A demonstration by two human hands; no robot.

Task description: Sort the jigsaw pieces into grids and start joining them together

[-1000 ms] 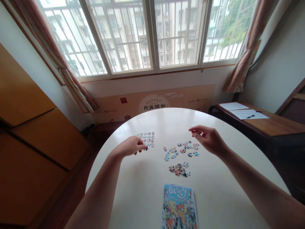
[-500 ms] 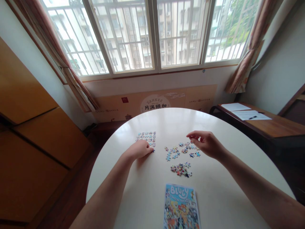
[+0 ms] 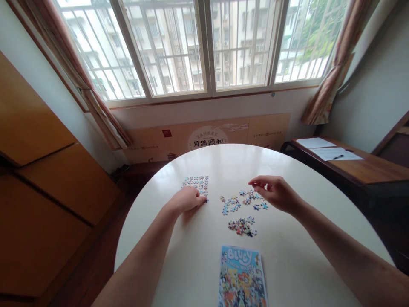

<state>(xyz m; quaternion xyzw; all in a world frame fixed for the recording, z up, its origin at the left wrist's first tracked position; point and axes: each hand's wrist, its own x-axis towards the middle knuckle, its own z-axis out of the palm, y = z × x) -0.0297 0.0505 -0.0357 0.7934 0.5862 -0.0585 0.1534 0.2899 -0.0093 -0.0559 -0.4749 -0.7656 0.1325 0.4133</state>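
Note:
My left hand (image 3: pixel 188 199) rests on the round white table (image 3: pixel 287 256), fingers curled, its tips pressing at the near edge of a small joined patch of puzzle pieces (image 3: pixel 196 183); what is under the tips is hidden. My right hand (image 3: pixel 275 192) hovers palm down over a scatter of loose blue pieces (image 3: pixel 244 200), thumb and fingers loosely pinched; I cannot make out a piece in them. A second pile of reddish loose pieces (image 3: pixel 242 226) lies nearer me. The colourful puzzle box (image 3: pixel 242 277) lies flat at the near edge.
A wooden side desk (image 3: pixel 367 164) with papers (image 3: pixel 329 152) and a pen stands at right. A wooden cabinet (image 3: pixel 38 179) fills the left. A barred window (image 3: pixel 204 47) with curtains runs behind the table, with a printed cardboard panel (image 3: pixel 207 137) below it.
My left hand came down from just above the table onto the near edge of the joined patch. My right hand sank a little and drew nearer the blue pieces.

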